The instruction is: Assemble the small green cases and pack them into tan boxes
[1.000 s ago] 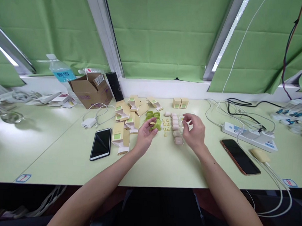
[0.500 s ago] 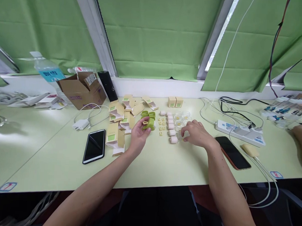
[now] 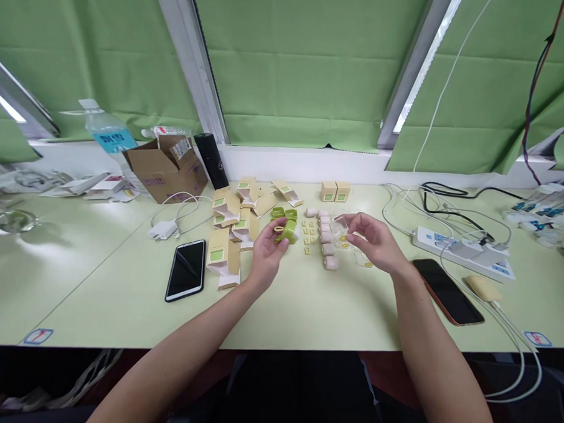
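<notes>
My left hand (image 3: pixel 268 253) is closed around a small green case (image 3: pixel 288 231) with a yellowish loop on its side. More green cases (image 3: pixel 284 213) lie just beyond it. My right hand (image 3: pixel 373 241) pinches a clear plastic cup (image 3: pixel 340 228) above the table, its fingers partly covering it. Another clear piece (image 3: pixel 364 260) with a yellow mark rests below that hand. Between the hands runs a column of pale pink rounded blocks (image 3: pixel 325 228). To their left, small yellow clips (image 3: pixel 307 241) lie in two columns.
Opened tan cartons (image 3: pixel 224 252) crowd the left, beside a white-edged phone (image 3: pixel 186 271). Two closed cartons (image 3: pixel 335 191) stand at the back. On the right are a power strip (image 3: pixel 467 254), another phone (image 3: pixel 447 292) and cables. A cardboard box (image 3: pixel 166 172) stands back left.
My right hand has lifted a clear cup from the group beside the pink blocks. The left hand keeps its hold on the green case. The view has shifted slightly.
</notes>
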`<state>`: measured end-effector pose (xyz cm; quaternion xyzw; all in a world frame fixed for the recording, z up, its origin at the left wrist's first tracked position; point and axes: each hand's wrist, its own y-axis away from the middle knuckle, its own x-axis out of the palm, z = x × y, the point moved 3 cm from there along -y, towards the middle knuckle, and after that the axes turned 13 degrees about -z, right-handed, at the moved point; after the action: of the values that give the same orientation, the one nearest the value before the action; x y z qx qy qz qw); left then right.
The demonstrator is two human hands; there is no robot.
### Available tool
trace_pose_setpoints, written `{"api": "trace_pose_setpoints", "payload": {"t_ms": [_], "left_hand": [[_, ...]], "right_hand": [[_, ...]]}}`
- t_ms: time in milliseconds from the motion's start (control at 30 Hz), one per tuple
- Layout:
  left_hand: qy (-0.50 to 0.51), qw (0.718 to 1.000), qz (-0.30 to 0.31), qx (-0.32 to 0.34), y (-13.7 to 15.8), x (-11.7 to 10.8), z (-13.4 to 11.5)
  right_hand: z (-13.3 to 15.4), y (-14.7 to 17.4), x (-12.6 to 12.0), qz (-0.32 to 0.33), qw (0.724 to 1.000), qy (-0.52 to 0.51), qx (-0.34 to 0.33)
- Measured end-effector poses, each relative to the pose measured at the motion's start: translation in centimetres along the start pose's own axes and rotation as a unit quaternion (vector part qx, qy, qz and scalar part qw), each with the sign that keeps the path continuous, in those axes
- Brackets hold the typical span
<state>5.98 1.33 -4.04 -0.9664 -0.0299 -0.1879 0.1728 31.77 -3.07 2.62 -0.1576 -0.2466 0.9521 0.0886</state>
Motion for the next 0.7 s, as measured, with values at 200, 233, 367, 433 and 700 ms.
{"api": "trace_pose_setpoints", "payload": {"t_ms": [200,233,367,433,700], "left_hand": [[0.007,0.999,0.015,0.031,-0.1,0.0,-0.1],[0.006,0.999,0.016,0.035,-0.1,0.0,-0.2],[0.003,0.998,0.016,0.054,0.2,0.1,-0.7],[0.0,0.998,0.017,0.068,0.3,0.2,-1.0],[-0.021,0.994,0.039,0.105,0.8,0.4,-1.7]], "right_hand": [[-0.8,0.8,4.6,0.071,0.969,-0.22,0.092],[-0.8,1.0,5.2,0.079,0.961,-0.243,0.106],[-0.9,1.8,6.9,0.065,0.946,-0.285,0.141],[-1.2,1.9,7.5,0.056,0.941,-0.288,0.169],[-2.0,2.2,8.4,0.067,0.924,-0.272,0.259]]}}
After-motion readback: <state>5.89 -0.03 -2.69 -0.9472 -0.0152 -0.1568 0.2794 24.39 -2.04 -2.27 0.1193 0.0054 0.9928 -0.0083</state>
